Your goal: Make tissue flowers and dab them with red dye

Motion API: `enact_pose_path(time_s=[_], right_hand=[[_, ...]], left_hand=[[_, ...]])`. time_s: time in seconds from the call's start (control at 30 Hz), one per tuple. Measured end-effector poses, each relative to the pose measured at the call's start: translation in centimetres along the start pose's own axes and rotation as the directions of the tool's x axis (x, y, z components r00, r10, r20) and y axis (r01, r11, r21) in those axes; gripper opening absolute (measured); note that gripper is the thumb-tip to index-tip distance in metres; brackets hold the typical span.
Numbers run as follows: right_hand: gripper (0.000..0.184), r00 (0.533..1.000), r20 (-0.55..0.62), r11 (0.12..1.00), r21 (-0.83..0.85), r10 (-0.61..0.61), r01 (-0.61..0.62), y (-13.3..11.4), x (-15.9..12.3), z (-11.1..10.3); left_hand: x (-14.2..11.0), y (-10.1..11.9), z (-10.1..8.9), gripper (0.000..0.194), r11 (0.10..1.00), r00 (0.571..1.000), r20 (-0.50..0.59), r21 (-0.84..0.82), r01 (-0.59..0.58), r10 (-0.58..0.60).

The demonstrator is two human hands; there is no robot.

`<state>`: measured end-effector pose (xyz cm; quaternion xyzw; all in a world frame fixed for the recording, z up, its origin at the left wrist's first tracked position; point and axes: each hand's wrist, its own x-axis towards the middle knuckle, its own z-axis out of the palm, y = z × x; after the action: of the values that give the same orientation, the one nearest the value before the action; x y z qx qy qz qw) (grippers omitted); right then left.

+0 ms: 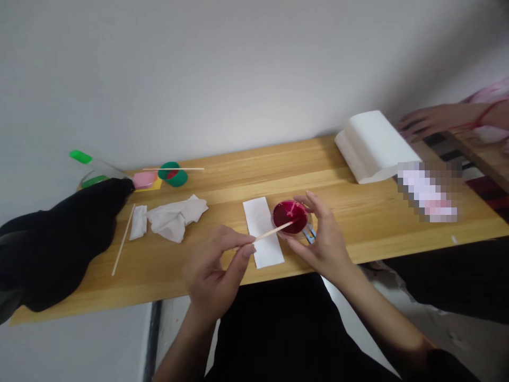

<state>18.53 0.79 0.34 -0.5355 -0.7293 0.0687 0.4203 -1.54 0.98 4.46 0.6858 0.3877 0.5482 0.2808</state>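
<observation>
My left hand (218, 265) pinches a thin wooden stick (272, 232) between thumb and fingertips. The stick's far end reaches into a shallow, round clear dish (274, 229) that contains dark red liquid (288, 215). My right hand (324, 239) curves around the right side of this dish, thumb at the near edge and fingers at the far edge. Between that palm and the dish, a small blue and silver piece (310, 233) shows, its kind unclear. A folded white paper strip (258, 217) lies left of the dish, partly beneath the stick.
Leftward are crumpled tissue (175, 218), a folded tissue (139, 223), another stick (124, 239), a green cup (175, 175) with a stick across it, and black cloth (71, 233). A tissue stack (376, 146) stands at right, near another person's hand (437, 119).
</observation>
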Motion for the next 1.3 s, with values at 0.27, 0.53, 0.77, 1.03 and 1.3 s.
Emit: enact_pose_path(time_s=[0.27, 0.53, 0.77, 1.03, 1.3], right_hand=[[0.084, 0.999, 0.032, 0.999, 0.034, 0.005, -0.006, -0.5, 0.1, -0.1], [0.085, 0.999, 0.039, 0.998, 0.044, 0.036, -0.038, -0.9, 0.0, -0.2], [0.086, 0.999, 0.020, 0.998, 0.046, 0.034, -0.035, -1.0, -0.1, -0.2], [0.084, 0.998, 0.038, 0.995, 0.085, 0.047, -0.051, -0.8, -0.2, 0.4], [0.080, 0.980, 0.085, 0.967, 0.164, 0.181, -0.193, 0.3, 0.7, 2.5]], left_hand=[[0.0, -1.0, -0.6, 0.008, 0.984, 0.962, -0.213, -0.083, 0.155, -0.170], [0.7, -1.2, -1.1, 0.013, 0.930, 0.869, -0.340, -0.203, 0.305, -0.359], [0.5, -1.3, -1.3, 0.011, 0.924, 0.863, -0.341, -0.219, 0.313, -0.373], [0.4, 0.5, 0.0, 0.010, 0.990, 0.988, -0.144, 0.118, 0.073, -0.056], [0.8, -0.6, -0.7, 0.013, 0.989, 0.992, 0.044, 0.094, 0.114, -0.118]])
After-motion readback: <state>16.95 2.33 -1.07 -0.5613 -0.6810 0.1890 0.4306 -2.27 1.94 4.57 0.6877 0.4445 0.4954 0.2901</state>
